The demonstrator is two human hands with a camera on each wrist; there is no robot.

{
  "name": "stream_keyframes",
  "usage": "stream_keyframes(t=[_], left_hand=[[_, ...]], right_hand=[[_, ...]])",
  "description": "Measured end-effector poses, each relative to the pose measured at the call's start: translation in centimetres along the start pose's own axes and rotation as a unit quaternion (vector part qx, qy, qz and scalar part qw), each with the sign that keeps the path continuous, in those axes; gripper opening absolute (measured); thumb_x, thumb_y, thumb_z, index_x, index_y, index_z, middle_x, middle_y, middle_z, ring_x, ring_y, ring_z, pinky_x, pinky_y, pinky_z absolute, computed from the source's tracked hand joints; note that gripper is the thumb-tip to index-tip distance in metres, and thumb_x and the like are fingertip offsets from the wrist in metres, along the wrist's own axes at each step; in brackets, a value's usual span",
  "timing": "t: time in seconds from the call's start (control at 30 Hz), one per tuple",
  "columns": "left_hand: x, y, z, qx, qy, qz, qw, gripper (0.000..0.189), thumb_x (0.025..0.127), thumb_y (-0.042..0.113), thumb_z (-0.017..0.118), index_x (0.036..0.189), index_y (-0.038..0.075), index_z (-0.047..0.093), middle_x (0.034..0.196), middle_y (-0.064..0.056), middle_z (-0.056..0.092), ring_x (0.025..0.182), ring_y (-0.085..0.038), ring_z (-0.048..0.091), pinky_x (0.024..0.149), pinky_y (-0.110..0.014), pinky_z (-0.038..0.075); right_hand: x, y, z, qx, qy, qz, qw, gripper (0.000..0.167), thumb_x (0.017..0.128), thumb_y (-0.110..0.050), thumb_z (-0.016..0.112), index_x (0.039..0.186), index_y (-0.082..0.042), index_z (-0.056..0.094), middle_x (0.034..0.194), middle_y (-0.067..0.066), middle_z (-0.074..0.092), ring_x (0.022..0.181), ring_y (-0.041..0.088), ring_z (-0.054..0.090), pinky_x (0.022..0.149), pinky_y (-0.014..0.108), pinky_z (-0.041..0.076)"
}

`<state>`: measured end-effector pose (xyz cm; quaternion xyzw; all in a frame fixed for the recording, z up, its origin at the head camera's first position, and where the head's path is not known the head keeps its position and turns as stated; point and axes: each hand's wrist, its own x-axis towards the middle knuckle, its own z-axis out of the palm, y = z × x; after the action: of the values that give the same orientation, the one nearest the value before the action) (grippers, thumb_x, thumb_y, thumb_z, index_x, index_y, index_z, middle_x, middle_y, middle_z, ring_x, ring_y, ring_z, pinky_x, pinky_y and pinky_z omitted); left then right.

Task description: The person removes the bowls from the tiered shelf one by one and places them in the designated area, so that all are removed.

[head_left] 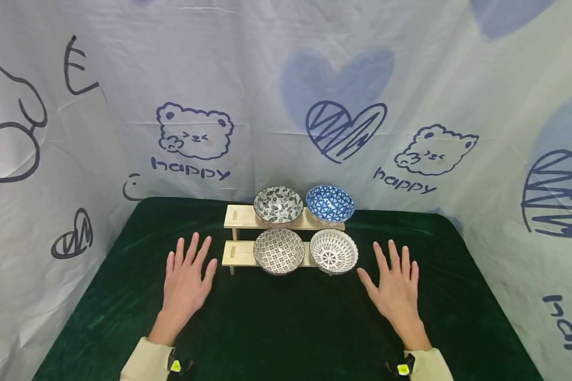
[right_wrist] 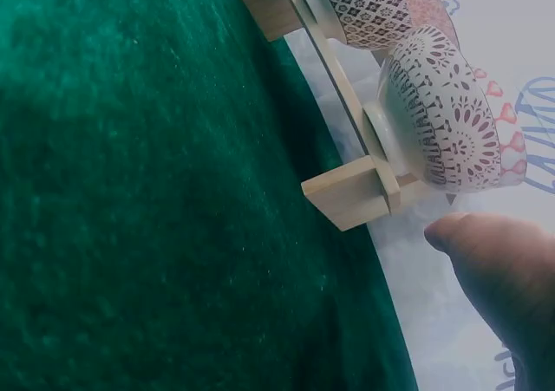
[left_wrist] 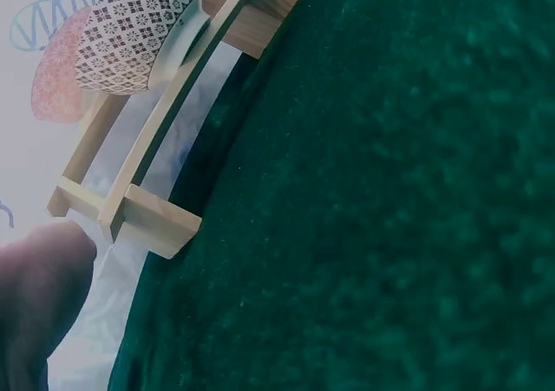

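Both hands are empty, their fingers straight and spread. My left hand [head_left: 186,283] is just left of a two-step wooden rack [head_left: 240,253]; my right hand [head_left: 396,291] is to its right, nearest the white bowl with a dark radiating pattern [head_left: 333,251]. Beside that bowl on the lower step sits a brown-patterned bowl [head_left: 278,251]. The upper step carries a black-and-white leaf-patterned bowl [head_left: 278,205] and a blue bowl with a white triangle pattern [head_left: 330,203]. Each wrist view shows a thumb apart from the rack, the left thumb [left_wrist: 43,278] and the right thumb [right_wrist: 494,261].
A dark green velvet cloth [head_left: 286,328] covers the table. White fabric [head_left: 267,69] printed with hearts, bears and the word "happy" hangs behind and at both sides. The left part of each wooden step is bare.
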<state>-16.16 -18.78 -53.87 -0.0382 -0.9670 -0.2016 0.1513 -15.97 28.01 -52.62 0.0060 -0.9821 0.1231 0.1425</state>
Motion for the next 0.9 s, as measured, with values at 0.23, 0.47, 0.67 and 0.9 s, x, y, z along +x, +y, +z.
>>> stream_keyframes(t=[0.23,0.47,0.67,0.9], left_hand=[[0.6,0.5,0.8,-0.026,-0.009,0.0,0.9996,0.064,0.111,0.047,0.043,0.166,0.018,0.029,0.174,-0.014,0.018,0.161,-0.04,0.006,0.126,-0.065,0.012],[1.2,1.2,1.7,-0.07,-0.041,0.004,0.9967,0.077,0.109,0.053,0.046,0.168,0.013,0.018,0.175,-0.011,0.011,0.161,-0.037,0.009,0.127,-0.06,0.016],[1.3,1.6,2.6,-0.094,-0.059,0.012,0.9938,0.084,0.107,0.057,0.047,0.168,0.008,0.015,0.175,-0.013,0.014,0.161,-0.036,0.012,0.128,-0.058,0.018],[1.7,1.5,3.3,-0.185,-0.075,-0.004,0.9798,0.087,0.105,0.06,0.052,0.169,0.013,0.017,0.174,-0.012,0.016,0.16,-0.034,0.016,0.125,-0.062,0.023]], right_hand=[[0.3,-0.6,0.1,0.031,-0.002,-0.006,0.9995,0.086,0.098,-0.055,0.061,0.168,-0.021,0.023,0.175,0.017,0.009,0.16,0.044,-0.003,0.125,0.07,0.003],[0.9,-2.0,-0.6,0.093,-0.023,-0.029,0.9949,0.095,0.096,-0.039,0.074,0.169,-0.019,0.017,0.174,0.016,0.016,0.159,0.043,0.011,0.12,0.074,0.018],[0.8,-2.6,-0.6,0.168,-0.056,-0.055,0.9827,0.106,0.089,-0.04,0.082,0.168,-0.016,0.016,0.173,0.016,0.021,0.157,0.044,0.02,0.118,0.075,0.023],[0.9,-3.5,-0.3,0.281,-0.083,-0.055,0.9546,0.114,0.086,-0.045,0.085,0.169,-0.02,0.01,0.174,0.014,0.019,0.157,0.042,0.022,0.12,0.071,0.025]])
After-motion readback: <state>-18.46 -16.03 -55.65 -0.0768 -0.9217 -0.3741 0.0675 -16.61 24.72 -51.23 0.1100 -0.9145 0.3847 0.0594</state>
